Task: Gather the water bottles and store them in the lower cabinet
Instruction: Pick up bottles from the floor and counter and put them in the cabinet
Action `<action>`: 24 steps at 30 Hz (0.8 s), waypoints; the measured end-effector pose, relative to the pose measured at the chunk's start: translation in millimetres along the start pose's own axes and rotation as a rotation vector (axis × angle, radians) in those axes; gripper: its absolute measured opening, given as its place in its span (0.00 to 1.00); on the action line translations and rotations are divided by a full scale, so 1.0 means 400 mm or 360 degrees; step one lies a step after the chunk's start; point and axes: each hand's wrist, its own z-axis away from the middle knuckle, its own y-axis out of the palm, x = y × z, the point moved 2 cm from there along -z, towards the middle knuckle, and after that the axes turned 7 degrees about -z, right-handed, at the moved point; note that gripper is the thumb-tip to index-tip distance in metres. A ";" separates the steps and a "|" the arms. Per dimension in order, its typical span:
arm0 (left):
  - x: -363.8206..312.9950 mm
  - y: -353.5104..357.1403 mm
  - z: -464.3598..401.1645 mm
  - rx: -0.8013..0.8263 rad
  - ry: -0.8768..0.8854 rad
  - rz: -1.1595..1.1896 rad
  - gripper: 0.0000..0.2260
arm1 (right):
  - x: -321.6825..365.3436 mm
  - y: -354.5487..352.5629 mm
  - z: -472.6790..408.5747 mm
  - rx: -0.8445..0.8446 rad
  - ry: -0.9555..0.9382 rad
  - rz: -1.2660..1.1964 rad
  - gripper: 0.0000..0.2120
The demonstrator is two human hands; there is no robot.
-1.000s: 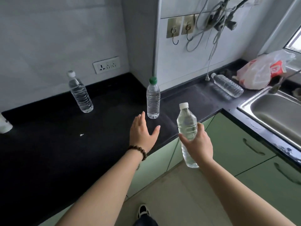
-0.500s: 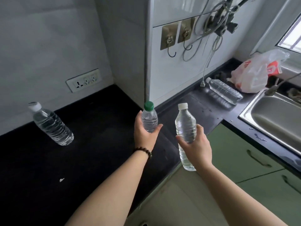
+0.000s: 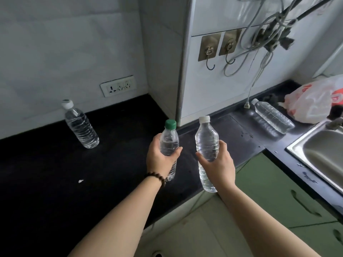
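Two bottles: one gripped in each hand.
Left hand (image 3: 161, 158): fingers curled round green-capped bottle (image 3: 169, 143), raised.
Right hand (image 3: 219, 165): fingers wrapped round white-capped bottle (image 3: 206, 143), upright.

A home kitchen: black countertop (image 3: 55, 182), steel sink (image 3: 319, 154), green cabinet doors (image 3: 274, 191), wall hooks (image 3: 209, 52).

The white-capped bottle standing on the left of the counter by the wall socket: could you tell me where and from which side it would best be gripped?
Grip the white-capped bottle round its ribbed middle, coming from the front, the counter-edge side. It stands upright with the wall close behind it and bare counter before it. Both hands are full now, so one must be freed first.
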 end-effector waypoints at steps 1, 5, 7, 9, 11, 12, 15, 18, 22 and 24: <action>-0.001 -0.017 0.021 -0.0047 -0.0029 -0.0022 0.23 | 0.002 -0.003 0.005 0.0030 -0.0037 -0.0011 0.35; -0.012 -0.083 0.139 -0.0285 -0.0148 -0.0132 0.25 | -0.001 -0.022 0.052 0.0202 -0.0224 -0.0038 0.36; -0.022 -0.113 0.215 -0.0419 -0.0215 -0.0190 0.27 | -0.008 -0.036 0.091 0.0297 -0.0329 -0.0037 0.37; -0.031 -0.144 0.296 -0.0555 -0.0285 -0.0260 0.29 | -0.015 -0.047 0.139 0.0394 -0.0440 -0.0045 0.37; -0.041 -0.179 0.383 -0.0667 -0.0348 -0.0313 0.28 | -0.016 -0.052 0.192 0.0506 -0.0548 -0.0056 0.38; -0.046 -0.197 0.425 -0.0715 -0.0381 -0.0341 0.28 | -0.013 -0.050 0.219 0.0562 -0.0592 -0.0063 0.38; -0.053 -0.262 0.555 -0.0870 -0.0500 -0.0429 0.26 | 0.008 -0.035 0.314 0.0733 -0.0708 -0.0086 0.37; -0.048 -0.338 0.684 -0.1038 -0.0670 -0.0472 0.25 | 0.037 -0.008 0.431 0.0921 -0.0820 -0.0121 0.36; -0.029 -0.449 0.859 -0.1254 -0.0891 -0.0519 0.23 | 0.070 0.038 0.608 0.1195 -0.0997 -0.0182 0.34; -0.015 -0.502 0.952 -0.1351 -0.0995 -0.0511 0.24 | 0.082 0.059 0.700 0.1336 -0.1094 -0.0192 0.32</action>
